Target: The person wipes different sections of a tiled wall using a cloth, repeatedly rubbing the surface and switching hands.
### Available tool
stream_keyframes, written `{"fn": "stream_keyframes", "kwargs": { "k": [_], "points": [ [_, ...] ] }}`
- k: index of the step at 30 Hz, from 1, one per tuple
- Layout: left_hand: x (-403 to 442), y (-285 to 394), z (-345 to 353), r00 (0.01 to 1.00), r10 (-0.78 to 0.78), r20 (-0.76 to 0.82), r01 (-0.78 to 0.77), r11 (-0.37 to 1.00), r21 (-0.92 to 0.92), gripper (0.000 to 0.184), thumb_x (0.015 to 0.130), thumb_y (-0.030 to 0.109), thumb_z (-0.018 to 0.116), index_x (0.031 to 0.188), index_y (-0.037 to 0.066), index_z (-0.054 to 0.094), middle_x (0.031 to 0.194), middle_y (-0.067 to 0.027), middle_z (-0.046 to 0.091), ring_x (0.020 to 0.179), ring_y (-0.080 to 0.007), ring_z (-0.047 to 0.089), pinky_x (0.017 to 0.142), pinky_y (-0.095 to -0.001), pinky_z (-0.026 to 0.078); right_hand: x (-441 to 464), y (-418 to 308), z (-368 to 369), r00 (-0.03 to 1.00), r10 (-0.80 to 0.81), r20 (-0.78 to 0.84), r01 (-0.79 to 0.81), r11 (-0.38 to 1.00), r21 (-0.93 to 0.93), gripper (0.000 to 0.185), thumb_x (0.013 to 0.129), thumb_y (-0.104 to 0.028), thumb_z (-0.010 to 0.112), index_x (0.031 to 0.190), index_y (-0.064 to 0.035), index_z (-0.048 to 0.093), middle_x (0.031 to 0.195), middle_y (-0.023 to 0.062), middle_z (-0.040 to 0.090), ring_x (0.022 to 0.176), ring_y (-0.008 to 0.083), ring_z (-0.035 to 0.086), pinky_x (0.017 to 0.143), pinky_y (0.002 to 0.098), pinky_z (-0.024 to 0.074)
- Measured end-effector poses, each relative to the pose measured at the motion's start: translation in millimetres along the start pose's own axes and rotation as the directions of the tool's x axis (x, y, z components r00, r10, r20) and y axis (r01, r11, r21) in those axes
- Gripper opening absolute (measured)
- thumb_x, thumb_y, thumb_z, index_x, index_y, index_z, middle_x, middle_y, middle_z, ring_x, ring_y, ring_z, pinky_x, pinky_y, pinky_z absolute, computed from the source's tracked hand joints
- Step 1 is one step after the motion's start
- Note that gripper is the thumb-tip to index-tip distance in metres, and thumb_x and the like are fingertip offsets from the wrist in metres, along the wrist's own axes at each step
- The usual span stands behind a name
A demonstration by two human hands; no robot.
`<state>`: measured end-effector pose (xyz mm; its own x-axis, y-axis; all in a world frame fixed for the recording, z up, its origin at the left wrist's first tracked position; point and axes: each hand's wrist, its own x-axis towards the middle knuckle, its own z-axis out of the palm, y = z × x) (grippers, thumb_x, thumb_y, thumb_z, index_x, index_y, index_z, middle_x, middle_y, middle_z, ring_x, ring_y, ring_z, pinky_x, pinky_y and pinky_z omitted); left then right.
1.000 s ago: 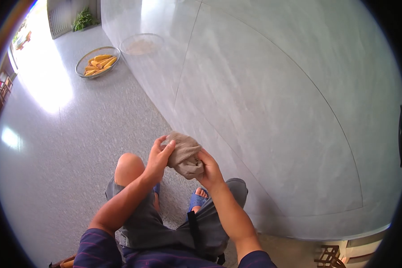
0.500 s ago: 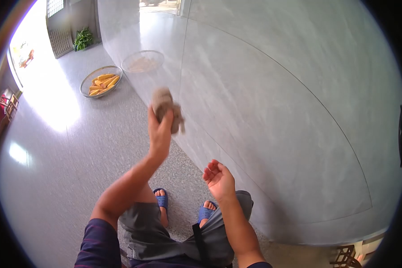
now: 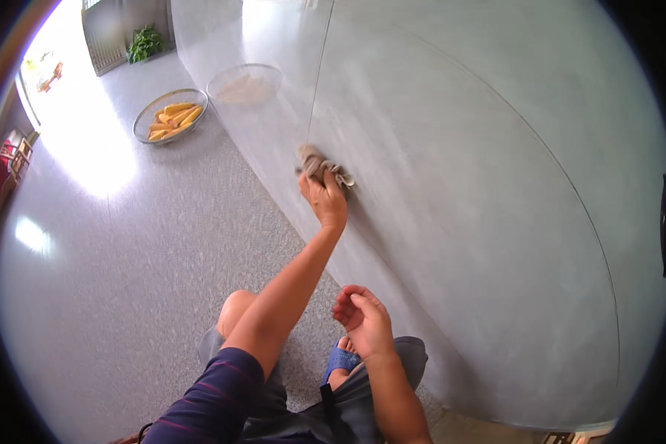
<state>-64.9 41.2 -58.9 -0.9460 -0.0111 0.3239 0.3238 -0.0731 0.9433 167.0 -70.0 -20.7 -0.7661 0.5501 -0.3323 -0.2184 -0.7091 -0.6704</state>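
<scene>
A person's left hand [image 3: 324,201], fingers closed on a bunched cloth [image 3: 315,162], holds it against a gray wall [image 3: 466,200], apparently to keep the folds together. The right hand [image 3: 367,323], half-open and empty, hovers near the knee [image 3: 411,354], perhaps for balance.

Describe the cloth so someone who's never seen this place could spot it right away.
Start at the large, glossy grey wall filling the right side of the view. Follow its bottom edge up to the outstretched left hand, which holds the cloth against it. It is bunched and grey-brown, unlike the basket of yellow cobs on the floor beyond.
</scene>
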Motion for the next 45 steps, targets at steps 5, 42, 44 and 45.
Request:
{"fn": "stream_keyframes", "kwargs": {
  "k": [5,42,44,45],
  "points": [
    [-9.2,-74.9,9.8,0.335,-0.932,-0.136,0.939,0.319,0.127,0.037,0.093,0.024,0.056,0.123,0.003,0.060,0.129,-0.0176,0.056,0.114,-0.0366,0.055,0.096,-0.0470,0.043,14.3,-7.6,-8.4,0.999,-0.009,-0.043,0.010,0.999,0.030,0.020,0.095,-0.009,0.048,0.109,-0.0017,0.060,0.095,0.0095,0.066,0.082,0.0195,0.066,0.077,0.0320,0.0557],
    [3.5,-102.7,6.9,0.733,-0.676,0.075,0.658,0.733,0.175,0.060,0.098,0.043,0.041,0.131,-0.006,0.049,0.135,-0.0196,0.051,0.124,-0.0342,0.049,0.100,-0.0388,0.039,29.6,-13.3,-6.5,0.995,-0.037,-0.089,0.035,0.999,-0.028,0.020,0.095,-0.008,0.049,0.109,-0.0014,0.061,0.095,0.0097,0.067,0.083,0.0195,0.066,0.076,0.0319,0.0550],
    [-22.4,-131.9,6.8,0.516,-0.856,0.034,0.843,0.514,0.156,0.062,0.097,0.044,0.041,0.133,-0.006,0.049,0.137,-0.0185,0.051,0.125,-0.0327,0.049,0.101,-0.0392,0.039,30.9,-12.5,-5.9,0.995,-0.043,-0.094,0.037,0.997,-0.065,0.020,0.095,-0.008,0.049,0.109,-0.0011,0.060,0.095,0.0101,0.067,0.083,0.0193,0.066,0.076,0.0317,0.0550],
    [-37.2,-145.7,4.8,0.422,-0.906,0.031,0.899,0.422,0.116,0.063,0.096,0.044,0.041,0.133,-0.005,0.049,0.138,-0.0179,0.050,0.125,-0.0320,0.049,0.102,-0.0394,0.039,31.3,-12.3,-6.3,0.994,-0.047,-0.097,0.040,0.997,-0.069,0.020,0.095,-0.008,0.049,0.109,-0.0011,0.060,0.095,0.0101,0.067,0.083,0.0193,0.066,0.076,0.0317,0.0550]
  ]
}}
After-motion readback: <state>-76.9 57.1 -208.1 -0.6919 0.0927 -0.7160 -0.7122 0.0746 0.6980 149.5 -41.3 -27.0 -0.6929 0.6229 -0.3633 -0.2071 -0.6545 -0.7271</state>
